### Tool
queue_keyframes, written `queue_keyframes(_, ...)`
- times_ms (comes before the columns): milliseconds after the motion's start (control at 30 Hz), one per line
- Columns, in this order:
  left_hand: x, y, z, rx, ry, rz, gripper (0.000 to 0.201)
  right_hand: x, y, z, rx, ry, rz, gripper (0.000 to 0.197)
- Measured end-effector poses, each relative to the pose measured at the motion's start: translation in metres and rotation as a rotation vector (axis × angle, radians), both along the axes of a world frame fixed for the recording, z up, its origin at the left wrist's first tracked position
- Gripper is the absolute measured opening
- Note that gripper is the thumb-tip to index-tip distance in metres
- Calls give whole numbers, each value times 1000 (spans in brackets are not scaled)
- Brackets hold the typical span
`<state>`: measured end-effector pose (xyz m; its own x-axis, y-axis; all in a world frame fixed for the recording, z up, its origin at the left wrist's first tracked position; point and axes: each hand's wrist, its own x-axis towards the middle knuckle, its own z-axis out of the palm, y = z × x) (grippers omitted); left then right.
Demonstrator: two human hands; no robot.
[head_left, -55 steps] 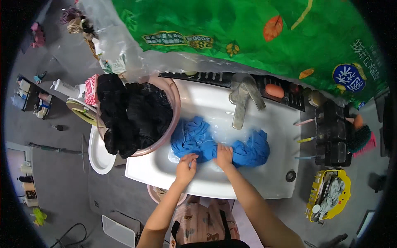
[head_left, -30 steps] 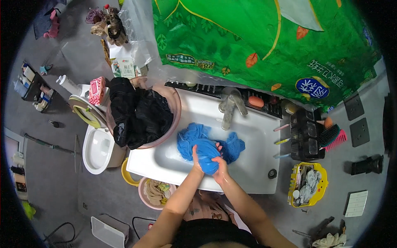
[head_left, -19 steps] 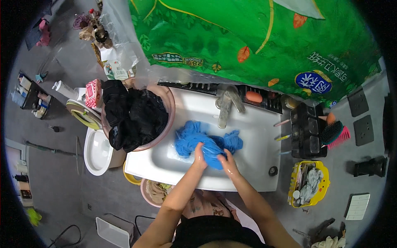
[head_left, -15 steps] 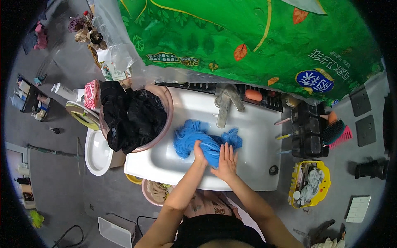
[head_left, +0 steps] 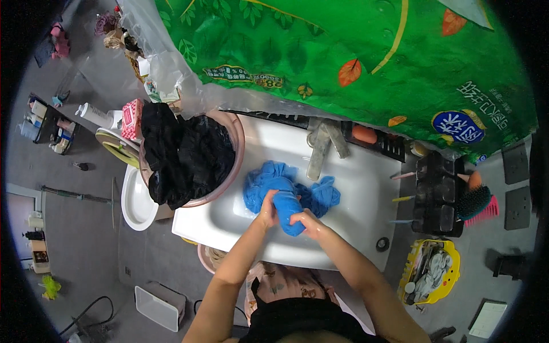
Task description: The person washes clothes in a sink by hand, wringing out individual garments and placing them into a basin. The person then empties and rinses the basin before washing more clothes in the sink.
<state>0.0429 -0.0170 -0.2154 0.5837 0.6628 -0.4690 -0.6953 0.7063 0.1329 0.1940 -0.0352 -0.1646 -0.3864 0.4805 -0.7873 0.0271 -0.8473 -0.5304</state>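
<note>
Blue bunched fabric (head_left: 290, 208) is lying in the white, smooth-walled sink (head_left: 354, 243).
You are clamping your grip on its thick near end, left hand (head_left: 269, 211) and right hand (head_left: 310, 223) holding opposite sides.

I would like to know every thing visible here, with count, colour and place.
blue cloth: 1 bunch, blue, in sink
sink: 1, white, centre
faucet: 1, grey, sink's back
large basin: 1, pink, sink's left
clothes: uncountable, black, in large basin
package: 1, green, top
bar: 1, orange, behind sink
holder: 1, black, right
comb: 1, pink, beside holder
basket: 1, yellow, lower right
toilet: 1, white, left
box: 1, whitish, lower left
smaller items: many, mixed, both sides
left hand: 1, bare, holding cloth
right hand: 1, bare, holding cloth
</note>
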Motion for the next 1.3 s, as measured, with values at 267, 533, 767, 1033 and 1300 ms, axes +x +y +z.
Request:
queue_keyframes(267, 25, -14, -11, -86, -202, 49, 50, 26, -56, -94, 158, 257, -135, 44)
queue_keyframes(533, 50, -2, 1, -213, 798, 396, 42, 9, -59, -35, 769, -597, 92, 86)
queue_keyframes(767, 71, 1, 41, -135, 603, 342, 46, 25, -28, -57, 709, -661, -72, 80)
queue_keyframes(1033, 29, 7, 8, 23, 506, -7, 41, 5, -41, -40, -207, 221, -223, 22)
queue_keyframes(1300, 24, -10, 29, -41, -63, 238, 39, 29, -31, -45, -394, 573, -500, 63)
